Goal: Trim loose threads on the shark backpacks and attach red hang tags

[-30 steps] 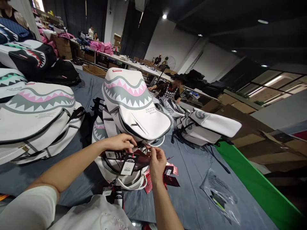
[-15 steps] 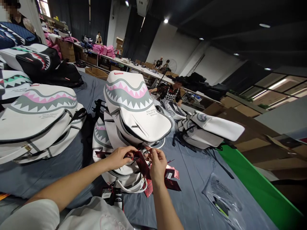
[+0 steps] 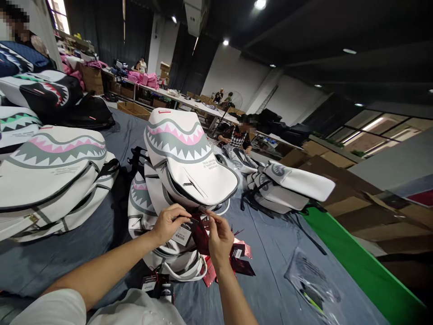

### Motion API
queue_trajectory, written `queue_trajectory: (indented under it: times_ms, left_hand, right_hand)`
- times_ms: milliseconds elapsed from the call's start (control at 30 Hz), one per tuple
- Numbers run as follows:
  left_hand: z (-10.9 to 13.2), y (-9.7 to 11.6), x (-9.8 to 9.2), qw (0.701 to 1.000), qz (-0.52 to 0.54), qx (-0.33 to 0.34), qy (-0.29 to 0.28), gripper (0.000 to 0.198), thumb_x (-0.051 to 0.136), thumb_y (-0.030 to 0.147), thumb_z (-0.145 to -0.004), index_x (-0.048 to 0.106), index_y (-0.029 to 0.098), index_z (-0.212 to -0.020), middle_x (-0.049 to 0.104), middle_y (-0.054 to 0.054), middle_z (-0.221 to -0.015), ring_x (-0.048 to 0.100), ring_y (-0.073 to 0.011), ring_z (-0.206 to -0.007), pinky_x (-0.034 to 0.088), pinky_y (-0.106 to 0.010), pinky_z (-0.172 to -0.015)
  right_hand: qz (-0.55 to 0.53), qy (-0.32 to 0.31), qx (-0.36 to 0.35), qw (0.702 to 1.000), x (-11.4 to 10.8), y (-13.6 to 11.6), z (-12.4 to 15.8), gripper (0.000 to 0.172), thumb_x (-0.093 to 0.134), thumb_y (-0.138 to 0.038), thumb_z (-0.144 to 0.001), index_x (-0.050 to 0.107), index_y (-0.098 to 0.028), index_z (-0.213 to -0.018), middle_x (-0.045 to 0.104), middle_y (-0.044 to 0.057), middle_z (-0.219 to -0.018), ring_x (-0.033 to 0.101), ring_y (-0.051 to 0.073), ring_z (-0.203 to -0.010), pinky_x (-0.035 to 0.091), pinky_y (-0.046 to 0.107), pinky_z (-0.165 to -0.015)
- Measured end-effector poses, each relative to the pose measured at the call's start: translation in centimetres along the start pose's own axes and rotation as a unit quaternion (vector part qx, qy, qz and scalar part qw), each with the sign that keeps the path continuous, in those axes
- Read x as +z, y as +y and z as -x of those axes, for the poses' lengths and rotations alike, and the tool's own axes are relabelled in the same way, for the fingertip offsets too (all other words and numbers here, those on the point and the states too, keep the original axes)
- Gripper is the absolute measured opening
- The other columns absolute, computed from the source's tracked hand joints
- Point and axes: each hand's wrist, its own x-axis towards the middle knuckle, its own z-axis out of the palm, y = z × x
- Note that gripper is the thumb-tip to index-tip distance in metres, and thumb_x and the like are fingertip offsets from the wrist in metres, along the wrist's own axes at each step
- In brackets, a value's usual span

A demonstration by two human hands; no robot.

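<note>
A white backpack (image 3: 184,158) with a grey and pink shark-teeth print lies on top of similar backpacks, its handle end toward me. Just below it, my left hand (image 3: 172,222) pinches the top of a black hang tag (image 3: 184,232) with a white barcode label. Close by on the right, my right hand (image 3: 219,235) has its fingers closed at the tag's string and a dark red ribbon-like strip (image 3: 202,239); exactly what they grip is partly hidden. More red and dark tags (image 3: 241,258) lie beside the stack, and another hang tag (image 3: 149,283) dangles from the lower backpack.
White shark-print backpacks (image 3: 61,171) are piled at the left, with black ones (image 3: 77,113) behind. Another backpack stack (image 3: 291,185) stands at the right. A clear plastic bag (image 3: 313,280) lies on the grey cloth (image 3: 260,275). Across the table a person (image 3: 238,135) sits.
My left hand has turned the black hang tag so its barcode label now faces me. Both hands stay under the top backpack's edge. The view has shifted slightly.
</note>
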Motion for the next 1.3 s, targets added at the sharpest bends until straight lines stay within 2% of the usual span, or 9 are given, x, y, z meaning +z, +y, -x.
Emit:
queue_trajectory:
  times_ms: [133, 233, 333, 400, 533, 700, 833, 1100, 1300]
  left_hand:
    - [-0.8, 1.2, 0.3, 0.967, -0.195, 0.164, 0.014, 0.011, 0.064, 0.025, -0.089, 0.074, 0.023, -0.09, 0.068, -0.004, -0.093, 0.058, -0.0182, -0.092, 0.044, -0.035, -0.085]
    - [-0.9, 1.6, 0.4, 0.936, -0.291, 0.199, -0.013, 0.016, 0.059, 0.021, -0.091, 0.074, 0.026, -0.095, 0.071, -0.004, -0.099, 0.057, -0.02, -0.097, 0.04, -0.038, -0.088]
    - [-0.9, 1.1, 0.4, 0.963, -0.197, 0.157, -0.1, 0.018, 0.055, 0.022, -0.093, 0.073, 0.02, -0.093, 0.071, -0.005, -0.094, 0.06, -0.0166, -0.089, 0.045, -0.03, -0.08]
    - [-1.0, 0.6, 0.4, 0.984, -0.071, 0.073, -0.144, 0.016, 0.057, 0.022, -0.091, 0.072, 0.017, -0.087, 0.071, -0.005, -0.086, 0.062, -0.0136, -0.078, 0.047, -0.024, -0.072]
    - [-1.2, -0.1, 0.1, 0.978, 0.097, -0.122, -0.138, 0.013, 0.062, 0.023, -0.085, 0.072, 0.015, -0.084, 0.068, 0.0, -0.067, 0.054, -0.0085, -0.051, 0.042, -0.02, -0.053]
    - [-1.6, 0.1, -1.0, 0.987, 0.027, -0.073, -0.142, 0.016, 0.06, 0.022, -0.087, 0.074, 0.016, -0.084, 0.074, -0.002, -0.079, 0.066, -0.0134, -0.076, 0.048, -0.023, -0.073]
    - [-1.9, 0.7, -1.5, 0.988, -0.015, -0.052, -0.144, 0.018, 0.058, 0.022, -0.088, 0.074, 0.017, -0.082, 0.074, -0.002, -0.08, 0.066, -0.0133, -0.076, 0.047, -0.023, -0.074]
    - [-2.9, 1.5, -0.6, 0.969, 0.11, -0.175, -0.134, 0.021, 0.057, 0.031, -0.087, 0.07, 0.014, -0.086, 0.069, 0.0, -0.071, 0.051, -0.0077, -0.05, 0.039, -0.02, -0.052]
    - [-3.0, 2.2, -0.8, 0.979, -0.055, -0.071, -0.184, 0.019, 0.055, 0.021, -0.089, 0.073, 0.016, -0.084, 0.072, -0.002, -0.079, 0.065, -0.013, -0.077, 0.046, -0.023, -0.074]
  right_hand:
    - [0.03, -0.09, -0.076, 0.993, -0.2, -0.1, -0.6, 0.015, 0.059, -0.033, -0.091, 0.069, -0.022, -0.094, 0.072, 0.004, -0.088, 0.059, 0.014, -0.062, 0.05, 0.029, -0.063]
    - [0.012, -0.145, -0.047, 0.988, -0.2, -0.1, -1.4, 0.018, 0.061, -0.037, -0.089, 0.07, -0.022, -0.087, 0.063, 0.001, -0.069, 0.051, 0.012, -0.054, 0.042, 0.026, -0.053]
    - [-0.061, -0.202, 0.061, 0.976, -0.3, 0.1, -1.9, 0.027, 0.064, -0.046, -0.086, 0.07, -0.02, -0.083, 0.057, -0.001, -0.064, 0.044, 0.01, -0.049, 0.035, 0.024, -0.046]
    - [-0.118, -0.22, 0.134, 0.959, -0.4, 0.0, -2.2, 0.031, 0.068, -0.05, -0.082, 0.07, -0.02, -0.081, 0.058, 0.0, -0.065, 0.047, 0.011, -0.051, 0.035, 0.024, -0.047]
    - [-0.145, -0.256, 0.19, 0.937, -0.9, -0.9, -2.9, 0.031, 0.073, -0.05, -0.078, 0.072, -0.019, -0.08, 0.061, 0.001, -0.068, 0.05, 0.011, -0.059, 0.038, 0.024, -0.055]
    - [-0.089, -0.314, 0.176, 0.929, -0.8, -2.5, -3.8, 0.031, 0.075, -0.048, -0.076, 0.072, -0.018, -0.083, 0.06, 0.0, -0.066, 0.05, 0.012, -0.062, 0.04, 0.026, -0.06]
    - [-0.083, -0.326, 0.166, 0.927, -0.5, -3.1, -3.9, 0.03, 0.075, -0.047, -0.075, 0.066, -0.018, -0.078, 0.059, -0.002, -0.064, 0.05, 0.012, -0.06, 0.039, 0.026, -0.059]
    - [-0.115, -0.281, 0.17, 0.937, -0.9, -3.0, -4.4, 0.028, 0.073, -0.045, -0.078, 0.064, -0.018, -0.078, 0.06, -0.001, -0.069, 0.051, 0.012, -0.065, 0.039, 0.026, -0.064]
    - [-0.008, -0.288, 0.069, 0.955, -1.1, -2.7, -4.0, 0.021, 0.065, -0.038, -0.083, 0.064, -0.019, -0.076, 0.06, 0.0, -0.07, 0.052, 0.013, -0.066, 0.041, 0.027, -0.064]
